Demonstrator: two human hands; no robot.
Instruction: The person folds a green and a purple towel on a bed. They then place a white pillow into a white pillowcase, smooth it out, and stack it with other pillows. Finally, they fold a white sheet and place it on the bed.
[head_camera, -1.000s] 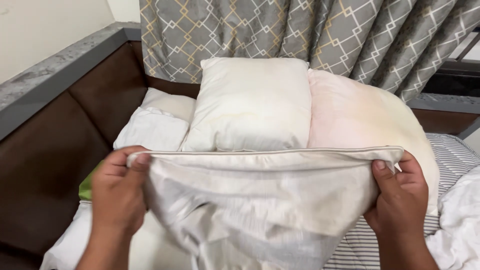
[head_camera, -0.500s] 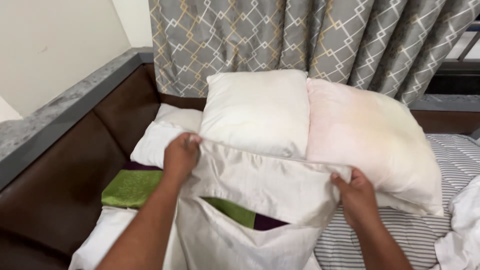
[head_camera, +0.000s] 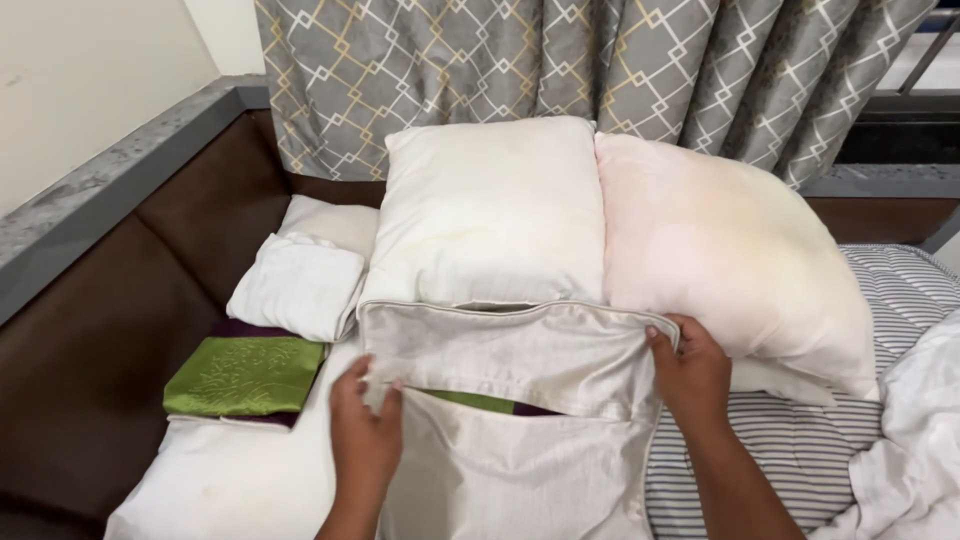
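- Both hands are on a cream satin cushion cover (head_camera: 520, 400), which lies flat on the bed at 6 o'clock in the view, right under the person's arms.
- The left hand (head_camera: 365, 440) is pinched shut on the lower-left corner of the cover's back flap, fingers gathered into the cloth where the flap overlaps the lower panel.
- The right hand (head_camera: 690, 375) is closed on the flap's piped edge at its upper-right corner, thumb on top, at about 3 o'clock from the cover's middle.
- Through the envelope opening between the hands, a strip of green and purple fabric (head_camera: 490, 403) shows inside or beneath; I cannot tell which.
- Handling, as I judge it: light, limp, slippery stuff. It will sag and slide wherever it is not held, so the piped seam and the corners look like the firmest places to take hold.
- At 12 o'clock from the cover, a bare white pillow (head_camera: 490, 210) leans upright, touching its top edge.
- Just beside that, at 2 o'clock, a pinkish pillow (head_camera: 730, 260) leans against the patterned grey curtain (head_camera: 600, 70).
- At 9 o'clock lies a folded green embroidered cover (head_camera: 245, 375), with a small white cushion (head_camera: 300, 285) behind it.
- The striped mattress (head_camera: 800, 450) shows at 4 o'clock.
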